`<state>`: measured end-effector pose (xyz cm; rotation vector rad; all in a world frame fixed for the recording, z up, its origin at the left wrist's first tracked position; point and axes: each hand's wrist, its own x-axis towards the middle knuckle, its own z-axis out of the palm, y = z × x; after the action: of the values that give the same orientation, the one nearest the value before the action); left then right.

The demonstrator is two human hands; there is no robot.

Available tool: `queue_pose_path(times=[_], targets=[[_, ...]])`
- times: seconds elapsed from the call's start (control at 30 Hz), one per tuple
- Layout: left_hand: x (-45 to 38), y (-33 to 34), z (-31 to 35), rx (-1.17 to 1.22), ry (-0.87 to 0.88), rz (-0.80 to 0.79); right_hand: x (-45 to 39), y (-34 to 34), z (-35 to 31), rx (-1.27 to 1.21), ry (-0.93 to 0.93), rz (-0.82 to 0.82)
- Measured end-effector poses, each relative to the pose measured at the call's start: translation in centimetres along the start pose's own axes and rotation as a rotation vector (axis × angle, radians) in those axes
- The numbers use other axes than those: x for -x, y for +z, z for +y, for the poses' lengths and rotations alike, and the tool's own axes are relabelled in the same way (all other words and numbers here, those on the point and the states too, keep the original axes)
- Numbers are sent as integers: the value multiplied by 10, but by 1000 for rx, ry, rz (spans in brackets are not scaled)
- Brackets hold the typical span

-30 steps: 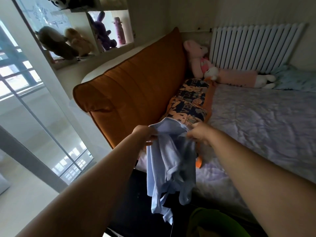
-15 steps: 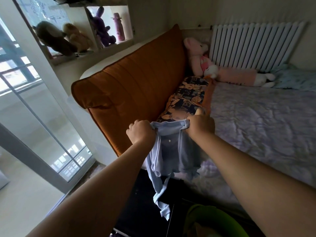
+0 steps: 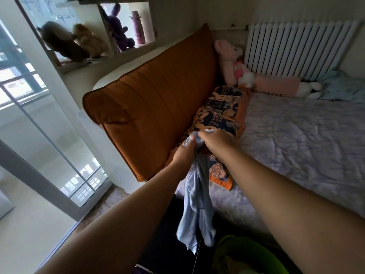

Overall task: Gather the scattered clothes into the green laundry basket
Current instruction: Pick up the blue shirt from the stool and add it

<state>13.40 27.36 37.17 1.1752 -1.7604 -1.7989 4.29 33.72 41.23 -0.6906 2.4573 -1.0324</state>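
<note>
Nearest the camera, at the bottom edge, the rim of the green laundry basket [image 3: 256, 252] curves into view, with something pale lying inside that is too blurred to name. Just left of the basket's rim hangs the lower end of a light blue garment [image 3: 194, 210], its loose tails dangling over a dark patch beside the bed [image 3: 296, 145]. Up from the basket, both bare forearms reach forward and meet at the top of the garment. The left hand [image 3: 182, 155] has its grip clamped on the bunched cloth from below, fingers curled round it. The right hand [image 3: 216, 140] has its grip clamped on the same bunch from above, so the two hands touch at the fabric.

Behind the hands, farther from the basket, a patterned pillow [image 3: 219, 115] in navy and orange lies along the edge of the bed, against a big orange cushion [image 3: 154, 107] that leans upright to its left. Beyond the pillow, a pink plush rabbit [image 3: 231, 62] sits in the corner, with a long pink plush toy [image 3: 276, 87] stretched beside it below a white radiator [image 3: 296, 48]. Farthest from the basket on the left, a shelf [image 3: 126, 54] holds brown, tan and purple stuffed animals.
</note>
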Motion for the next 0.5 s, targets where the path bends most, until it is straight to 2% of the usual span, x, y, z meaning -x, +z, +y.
queue_pose_path(times=[0.07, 0.1, 0.17, 0.23, 0.37, 0.5], targets=[[2, 1, -5, 15, 96, -142, 1, -2, -1, -120, -89, -29], [0, 0, -8, -48, 162, -164, 1, -3, -1, -214, -135, -58], [-6, -2, -13, -165, 277, -82, 0, -4, 2, -378, -209, -141], [-8, -5, -12, -123, 301, -7, -7, -3, 12, -420, -227, -151], [-8, -6, -3, -59, 264, -116, -28, 3, 47, -566, -63, -14], [-5, 0, 15, 166, 168, -195, -44, 32, 114, -608, 183, -206]])
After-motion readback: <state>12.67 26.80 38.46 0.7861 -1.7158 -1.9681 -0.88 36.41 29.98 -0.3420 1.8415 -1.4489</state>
